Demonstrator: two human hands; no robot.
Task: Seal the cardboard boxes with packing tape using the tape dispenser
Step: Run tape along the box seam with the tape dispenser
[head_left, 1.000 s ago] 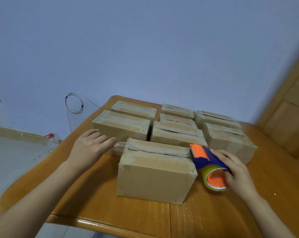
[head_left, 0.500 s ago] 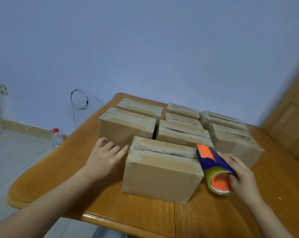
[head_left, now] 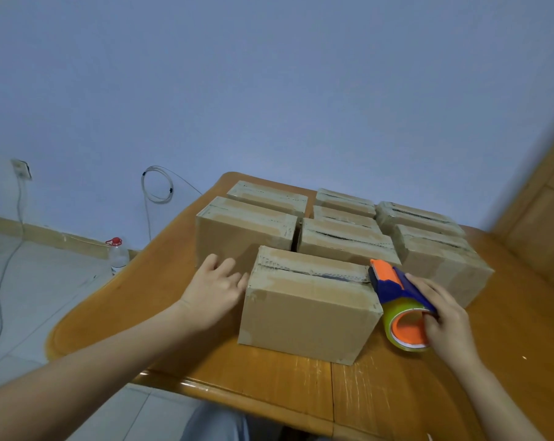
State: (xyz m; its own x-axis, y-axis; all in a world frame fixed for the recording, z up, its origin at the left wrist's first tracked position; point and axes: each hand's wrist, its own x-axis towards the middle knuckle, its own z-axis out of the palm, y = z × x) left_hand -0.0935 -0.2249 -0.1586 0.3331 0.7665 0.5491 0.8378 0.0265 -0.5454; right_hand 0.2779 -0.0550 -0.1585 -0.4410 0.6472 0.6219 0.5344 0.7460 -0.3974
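Gripped a blue-and-orange tape dispenser (head_left: pixel 396 289) in the right hand (head_left: pixel 444 316), fingers curled over its handle and thumb tucked against the orange core of the yellowish tape roll (head_left: pixel 407 332). Set its orange front end against the top right edge of the nearest cardboard box (head_left: pixel 307 316), just where the dark centre seam ran out. Laid the left hand (head_left: pixel 213 291) against that box's left end, fingers straight and slightly spread, holding nothing. Pictured near the front edge of a glossy wooden table (head_left: pixel 396 396), with more cardboard boxes (head_left: pixel 345 245) packed close in columns behind. Showed, beyond the table's left side, a clear plastic bottle with a red cap (head_left: pixel 118 254) on the floor, a looped white cable (head_left: pixel 156 186) on the blue wall and a wall socket (head_left: pixel 21 168) farther left
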